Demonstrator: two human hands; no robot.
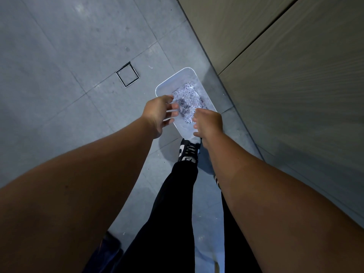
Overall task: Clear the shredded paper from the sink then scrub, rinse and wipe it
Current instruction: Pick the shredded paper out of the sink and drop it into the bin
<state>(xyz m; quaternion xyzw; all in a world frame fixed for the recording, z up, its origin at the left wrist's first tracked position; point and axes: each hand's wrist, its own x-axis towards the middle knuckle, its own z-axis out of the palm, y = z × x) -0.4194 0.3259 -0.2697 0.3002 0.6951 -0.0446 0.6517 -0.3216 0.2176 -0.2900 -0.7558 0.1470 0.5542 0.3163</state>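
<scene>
Hovering over the bin (164, 82), your left hand (158, 113) and right hand (209, 123) hang loose-fingered, holding nothing. Paper (187, 95) lies heaped inside the bin. Shake clinging shreds off over its middle, not the floor (59, 56); the sink is out of view.

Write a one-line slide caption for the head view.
Open left hand and right hand hover above a white rectangular plastic bin of shredded paper.

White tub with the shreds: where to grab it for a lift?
Judging by shape: take the white tub by its two short end rims, from above. It stands upright and open-topped, shredded paper loose inside, so keep it level. The right long side sits close to the wall panel, leaving little finger room there.
</scene>
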